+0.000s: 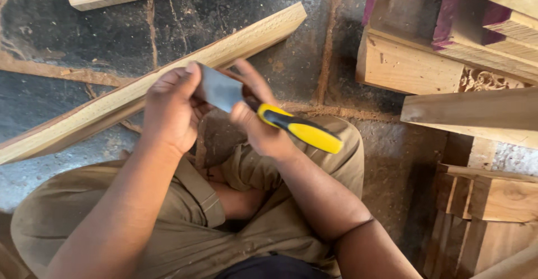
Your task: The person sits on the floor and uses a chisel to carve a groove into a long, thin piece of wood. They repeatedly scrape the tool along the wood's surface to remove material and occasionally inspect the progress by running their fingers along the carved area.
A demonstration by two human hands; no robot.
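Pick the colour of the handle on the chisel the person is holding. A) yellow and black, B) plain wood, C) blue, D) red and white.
A: the chisel has a yellow and black handle sticking out past the right hand, while the left hand is closed on the flat metal blade end, above a long wooden plank lying on the stone floor.

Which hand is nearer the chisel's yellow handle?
Right. The right hand grips the chisel where blade meets yellow handle. The left hand is at the far end, thumb on the metal blade.
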